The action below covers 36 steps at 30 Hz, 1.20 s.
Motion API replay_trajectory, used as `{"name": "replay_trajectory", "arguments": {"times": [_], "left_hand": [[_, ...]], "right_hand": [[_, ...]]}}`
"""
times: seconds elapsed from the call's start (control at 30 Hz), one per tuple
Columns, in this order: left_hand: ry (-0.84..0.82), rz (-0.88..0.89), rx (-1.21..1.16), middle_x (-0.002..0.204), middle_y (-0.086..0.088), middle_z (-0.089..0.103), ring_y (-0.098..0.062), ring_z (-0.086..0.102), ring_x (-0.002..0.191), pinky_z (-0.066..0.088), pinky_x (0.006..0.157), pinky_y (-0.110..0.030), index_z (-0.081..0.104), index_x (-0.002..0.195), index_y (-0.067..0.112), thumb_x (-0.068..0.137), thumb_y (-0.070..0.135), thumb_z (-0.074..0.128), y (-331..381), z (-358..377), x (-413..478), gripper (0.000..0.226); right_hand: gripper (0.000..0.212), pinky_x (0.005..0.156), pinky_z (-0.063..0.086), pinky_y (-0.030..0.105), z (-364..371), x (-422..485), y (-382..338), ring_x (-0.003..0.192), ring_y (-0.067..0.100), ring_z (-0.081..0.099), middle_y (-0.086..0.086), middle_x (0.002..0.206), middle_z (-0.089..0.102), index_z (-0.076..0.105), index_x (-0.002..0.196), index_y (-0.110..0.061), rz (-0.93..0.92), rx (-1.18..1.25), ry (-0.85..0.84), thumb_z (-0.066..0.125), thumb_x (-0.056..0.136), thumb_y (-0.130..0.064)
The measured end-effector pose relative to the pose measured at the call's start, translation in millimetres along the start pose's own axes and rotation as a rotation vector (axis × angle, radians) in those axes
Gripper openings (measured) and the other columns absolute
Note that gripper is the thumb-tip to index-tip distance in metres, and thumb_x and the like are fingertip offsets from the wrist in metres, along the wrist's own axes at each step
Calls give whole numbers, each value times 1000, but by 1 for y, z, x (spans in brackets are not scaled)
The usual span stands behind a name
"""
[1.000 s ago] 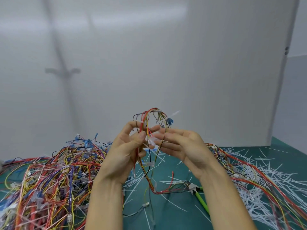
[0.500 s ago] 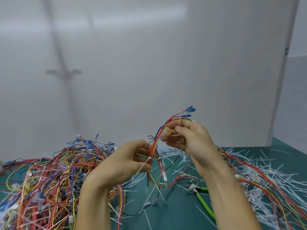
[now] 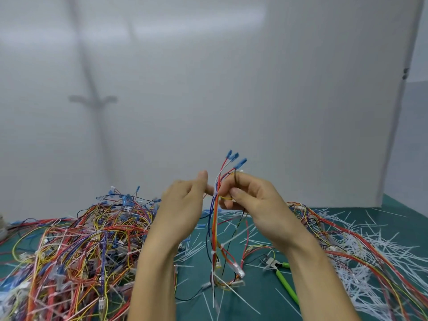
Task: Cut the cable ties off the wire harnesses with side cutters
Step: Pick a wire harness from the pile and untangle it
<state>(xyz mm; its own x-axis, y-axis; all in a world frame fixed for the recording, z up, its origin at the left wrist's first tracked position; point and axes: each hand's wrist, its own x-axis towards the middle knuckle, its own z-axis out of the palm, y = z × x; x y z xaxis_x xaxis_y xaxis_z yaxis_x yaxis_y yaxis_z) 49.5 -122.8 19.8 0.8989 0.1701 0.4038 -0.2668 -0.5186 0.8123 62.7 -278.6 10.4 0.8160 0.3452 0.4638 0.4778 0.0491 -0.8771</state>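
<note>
Head camera view, looking forward and down over a green mat [image 3: 254, 304], with a held harness [image 3: 215, 228] raised upright at the centre. Far to the left of the held harness, a large pile of wire harnesses [image 3: 81, 239] in red, yellow, blue and orange lies tangled on the mat, many of them bound with white ties. Just left of the held harness, the left hand [image 3: 183, 212] is raised with its fingers relaxed and slightly apart, thumb pointing up. One fingertip reaches toward the bundle, and whether it touches cannot be told. The held harness itself hangs as a tight bundle of coloured wires, its lower end trailing onto the mat. Blue terminals [image 3: 234, 158] fan out at its top, and a white cable tie [image 3: 221, 246] wraps it low down. Just right of the held harness, the right hand [image 3: 252, 202] grips its upper part, thumb and curled fingers pinching the wires below the terminals. Lower and to the right of the held harness, side cutters [image 3: 282, 280] with green handles lie on the mat, touched by neither hand. Far to the right of the held harness, cut cable ties [image 3: 361, 251] lie scattered in a white heap, with more wires running through them. Behind the held harness stands a plain white panel [image 3: 254, 89].
</note>
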Motion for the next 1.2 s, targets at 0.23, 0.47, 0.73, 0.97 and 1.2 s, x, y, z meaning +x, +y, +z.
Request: {"name": "replay_trajectory", "arguments": {"times": [0.23,0.47,0.73,0.97,1.2], "left_hand": [[-299,-16,-675,98,-15,75,-18,70,90,55,88,-30,76,99,3,85,26,60,-4,7,0,31],[-312,-47,-742,107,-7,75,-22,71,104,57,84,-32,61,110,7,93,25,54,-6,8,-1,25],[-170,11,-460,67,5,67,-8,62,61,52,68,-21,42,113,7,104,31,39,-2,19,-2,26],[-112,-3,-541,73,0,63,-8,60,58,53,63,-20,54,99,6,99,23,54,0,24,-1,17],[2,58,-548,85,-4,54,-6,47,43,39,44,-14,42,105,7,104,23,44,1,19,-1,17]], "right_hand": [[32,68,54,34,10,5,4,65,13,63,-2,65,62,58,89,-7,5,-137,246,37,107,-23],[22,60,44,29,3,0,1,65,3,57,-12,65,66,76,78,-32,-41,-639,351,63,93,-42],[14,83,55,40,-36,-11,-2,89,23,67,-4,92,73,68,91,-27,356,-1064,206,55,94,-30],[34,100,50,43,-60,-20,57,112,25,61,5,121,65,68,113,-16,911,-1163,-323,78,81,-22],[22,94,47,38,-65,-22,96,110,28,55,10,118,58,55,109,-13,975,-1263,-290,61,89,-8]]}}
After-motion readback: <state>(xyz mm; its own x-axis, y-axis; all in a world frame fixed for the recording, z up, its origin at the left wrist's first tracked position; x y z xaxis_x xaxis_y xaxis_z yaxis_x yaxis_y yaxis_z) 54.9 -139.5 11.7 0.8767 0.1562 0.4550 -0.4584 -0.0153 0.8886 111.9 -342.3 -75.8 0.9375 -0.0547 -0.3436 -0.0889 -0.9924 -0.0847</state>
